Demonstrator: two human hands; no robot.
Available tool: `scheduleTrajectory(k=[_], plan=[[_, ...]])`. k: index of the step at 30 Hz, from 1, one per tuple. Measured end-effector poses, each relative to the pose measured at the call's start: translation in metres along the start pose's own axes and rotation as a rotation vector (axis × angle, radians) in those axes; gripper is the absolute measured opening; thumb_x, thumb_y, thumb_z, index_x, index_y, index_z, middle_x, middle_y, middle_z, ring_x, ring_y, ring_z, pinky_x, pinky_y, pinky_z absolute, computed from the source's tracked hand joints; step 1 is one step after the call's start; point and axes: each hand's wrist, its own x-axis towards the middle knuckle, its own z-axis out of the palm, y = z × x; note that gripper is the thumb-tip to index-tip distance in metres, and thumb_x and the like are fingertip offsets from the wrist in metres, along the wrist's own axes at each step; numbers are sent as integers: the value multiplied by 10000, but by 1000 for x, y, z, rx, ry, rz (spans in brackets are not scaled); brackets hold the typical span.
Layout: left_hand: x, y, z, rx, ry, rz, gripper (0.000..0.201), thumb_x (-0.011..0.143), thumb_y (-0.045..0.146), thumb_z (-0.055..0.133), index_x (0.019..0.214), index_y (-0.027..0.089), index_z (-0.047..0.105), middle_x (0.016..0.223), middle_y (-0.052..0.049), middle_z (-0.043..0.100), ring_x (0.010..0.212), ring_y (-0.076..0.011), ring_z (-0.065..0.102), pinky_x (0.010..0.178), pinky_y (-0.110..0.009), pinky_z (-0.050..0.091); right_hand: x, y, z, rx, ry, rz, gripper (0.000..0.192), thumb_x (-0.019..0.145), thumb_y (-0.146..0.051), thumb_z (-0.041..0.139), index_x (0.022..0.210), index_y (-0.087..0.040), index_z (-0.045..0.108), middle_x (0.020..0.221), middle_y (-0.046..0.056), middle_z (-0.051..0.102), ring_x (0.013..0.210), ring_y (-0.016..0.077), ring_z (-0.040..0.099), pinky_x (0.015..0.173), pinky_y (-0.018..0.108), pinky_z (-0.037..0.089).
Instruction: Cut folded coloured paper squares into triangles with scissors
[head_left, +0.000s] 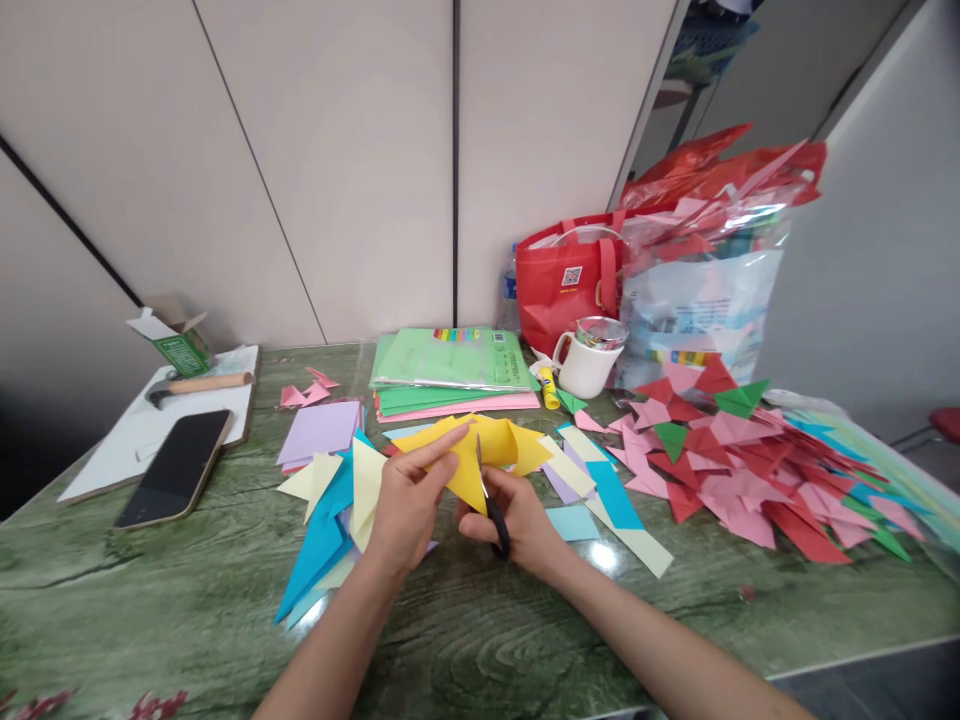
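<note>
Between my fingers and thumb, my left hand (pixel 411 492) grips a piece of yellow paper (pixel 491 440) that curves up and has pointed ends. My right hand (pixel 517 522) is closed around the black handles of a pair of scissors (pixel 497 527). The scissor blades point up and lie against the yellow paper, close to my left fingertips. Beneath and left of my left hand are folded blue paper (pixel 322 537) and cream paper pieces (pixel 367 487). Cream and blue strips (pixel 615 492) lie right of my right hand.
A pile of red, pink and green folded paper pieces (pixel 750 470) spreads over the right side. Behind stand a white mug (pixel 589 368), a glue stick (pixel 549 388), a red bag (pixel 559 310) and green paper packs (pixel 450 360). At left lie a phone (pixel 176 468) and a hammer (pixel 202 385).
</note>
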Motion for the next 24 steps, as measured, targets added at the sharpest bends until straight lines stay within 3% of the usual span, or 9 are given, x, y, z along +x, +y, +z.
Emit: scheduleTrajectory(k=[5, 11, 16, 24], plan=[[-1, 0, 1, -4, -7, 7, 298, 630, 205, 705, 926, 193, 728, 1002, -76, 709, 1022, -234, 589, 869, -314, 446, 0, 0, 0, 9, 13, -8, 477, 549, -556, 739, 723, -172, 516, 618, -17, 529, 533, 118, 448, 506, 242, 370], [-1, 1, 2, -77, -10, -37, 311, 602, 200, 728, 913, 180, 734, 960, -87, 720, 970, -225, 607, 814, -279, 461, -1, -2, 1, 33, -9, 2, 539, 488, -583, 758, 738, -171, 516, 608, -19, 547, 527, 124, 471, 493, 243, 387], [-2, 4, 3, -106, -20, -70, 323, 594, 194, 733, 917, 179, 731, 929, -78, 726, 940, -208, 618, 805, -272, 462, -2, -1, 1, 4, 9, 48, 504, 460, -459, 824, 739, -177, 512, 624, -19, 577, 528, 124, 490, 501, 243, 402], [-3, 0, 2, 2, -8, 12, 295, 636, 207, 703, 929, 181, 731, 975, -73, 717, 929, -212, 617, 811, -276, 463, 0, -1, 3, -45, 57, 21, 379, 536, -346, 802, 685, -184, 494, 584, -51, 519, 514, 106, 463, 521, 238, 402]])
